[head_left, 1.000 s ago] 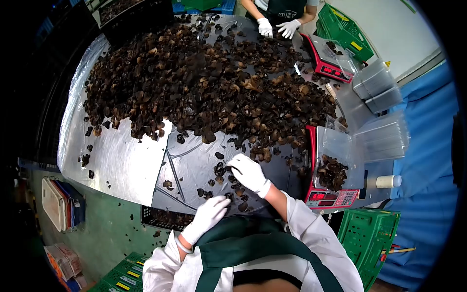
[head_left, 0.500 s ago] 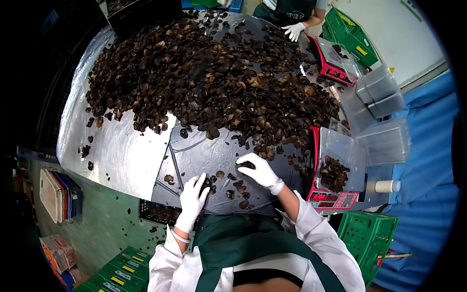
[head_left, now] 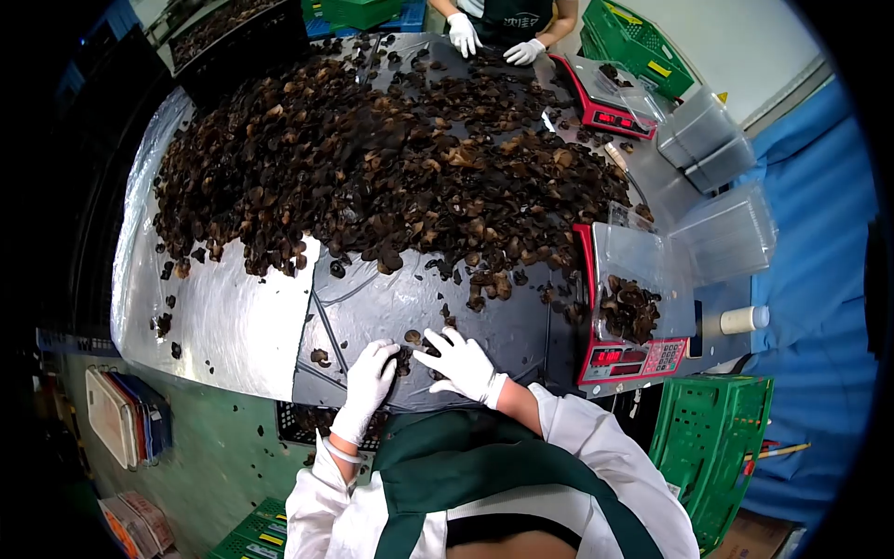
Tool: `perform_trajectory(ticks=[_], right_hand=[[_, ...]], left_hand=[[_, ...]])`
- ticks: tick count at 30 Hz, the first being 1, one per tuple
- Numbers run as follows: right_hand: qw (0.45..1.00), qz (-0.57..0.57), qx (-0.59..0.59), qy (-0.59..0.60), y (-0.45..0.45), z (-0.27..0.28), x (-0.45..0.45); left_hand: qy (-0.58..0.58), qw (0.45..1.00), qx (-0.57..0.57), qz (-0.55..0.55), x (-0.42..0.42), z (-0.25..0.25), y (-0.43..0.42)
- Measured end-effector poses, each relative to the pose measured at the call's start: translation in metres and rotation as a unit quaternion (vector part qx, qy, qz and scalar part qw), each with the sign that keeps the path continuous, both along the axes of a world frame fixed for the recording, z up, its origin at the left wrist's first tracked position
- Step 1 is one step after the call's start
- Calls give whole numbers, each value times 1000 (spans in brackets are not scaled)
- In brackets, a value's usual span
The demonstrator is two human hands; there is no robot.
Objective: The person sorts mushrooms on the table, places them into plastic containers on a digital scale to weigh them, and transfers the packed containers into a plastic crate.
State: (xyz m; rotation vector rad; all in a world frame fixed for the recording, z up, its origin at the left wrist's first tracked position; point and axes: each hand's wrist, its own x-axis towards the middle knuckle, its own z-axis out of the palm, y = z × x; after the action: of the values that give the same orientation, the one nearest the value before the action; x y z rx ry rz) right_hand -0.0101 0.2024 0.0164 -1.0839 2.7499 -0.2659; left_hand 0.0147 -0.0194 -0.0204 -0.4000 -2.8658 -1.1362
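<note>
White gloves cover both hands of the person wearing the camera, low over the near edge of a broad, shiny worktable (head_left: 237, 326). Dark brown, frilled pieces that look like wood ear mushrooms (head_left: 372, 168) lie heaped across the middle and far part of the table, with small loose pieces (head_left: 403, 361) scattered at the near edge, between and under the hands. The left hand (head_left: 370, 382) has its fingers slightly bent, tips just beside these pieces; I cannot tell whether it grips any. The right hand (head_left: 463, 370) is loosely open, palm down, its fingers parted over more of the small pieces.

To the right of the hands stands a red digital scale (head_left: 605, 358) bearing a clear plastic tray (head_left: 626, 247) with a mound of mushrooms (head_left: 630, 310) in it. Stacked clear containers (head_left: 722, 238) stand just beyond it, near a white cylinder (head_left: 742, 320) and blue sheeting (head_left: 810, 233). Across the table, a co-worker's two gloved hands (head_left: 463, 34) are at the far edge of the heap, near a second red scale (head_left: 615, 119). A black crate (head_left: 307, 424) holding dark pieces shows below the table's near edge; a green crate (head_left: 712, 456) stands at lower right.
</note>
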Motion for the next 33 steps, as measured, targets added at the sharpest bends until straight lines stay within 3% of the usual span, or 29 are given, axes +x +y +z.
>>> perform_trajectory(ticks=[3,5,6,7,8,9,10,12,13,14,16,18,20,22,24,26,27,28,29,30,31,32,33], right_hand=[[1000,-18,-19,-15,2,-27,-4],[981,-85,-173,-34,9,-27,-9],[980,-91,-173,-31,10,-30,-11],[935,-135,-315,-90,11,-34,-13],[864,-176,-449,-144,14,-37,-16],[715,-309,-466,-419,17,-4,-17],[603,-318,-511,-524,30,-29,-21],[322,-272,-692,-586,39,-37,-12],[226,-256,-713,-613,44,-40,-14],[229,-257,-719,-604,49,-42,-11],[138,-192,-764,-600,55,-36,-8],[99,-170,-778,-596,61,-25,-5],[160,-194,-780,-573,67,-7,0],[186,-202,-781,-561,79,11,7],[263,-257,-782,-503,110,37,13],[408,-270,-779,-393,143,88,17],[449,-286,-774,-342,160,114,18],[490,-300,-766,-290,178,133,17],[598,-341,-698,-196,201,137,14],[689,-374,-613,-97,219,138,12],[678,-391,-619,-76,232,137,9],[726,-403,-557,16,245,128,4],[759,-388,-519,61,255,125,1]], left_hand=[[-38,983,169,59,-5,-13,-4],[-45,986,150,47,-7,-6,2],[-53,989,133,41,-9,7,7],[-79,993,85,24,-10,16,8],[-79,996,29,21,-9,18,11],[-70,997,5,19,-9,17,13],[-61,998,-19,15,-9,15,15],[-56,998,6,26,-13,6,15],[-22,999,39,27,-15,-3,13],[-11,997,74,29,-18,-10,11],[-61,985,147,73,-20,-19,8],[-204,909,338,136,-23,-32,10],[-301,790,503,179,-27,0,25],[-309,732,579,182,-34,36,53],[-298,645,686,157,-57,60,109],[-187,850,491,39,-69,88,154],[-105,915,391,3,-75,102,177],[-189,856,480,5,-79,124,202],[-103,905,411,-24,-83,128,225],[-120,896,426,-35,-85,137,247],[-138,886,440,-44,-86,146,268],[-156,876,454,-54,-87,155,290],[-109,900,415,-80,-91,143,307]])
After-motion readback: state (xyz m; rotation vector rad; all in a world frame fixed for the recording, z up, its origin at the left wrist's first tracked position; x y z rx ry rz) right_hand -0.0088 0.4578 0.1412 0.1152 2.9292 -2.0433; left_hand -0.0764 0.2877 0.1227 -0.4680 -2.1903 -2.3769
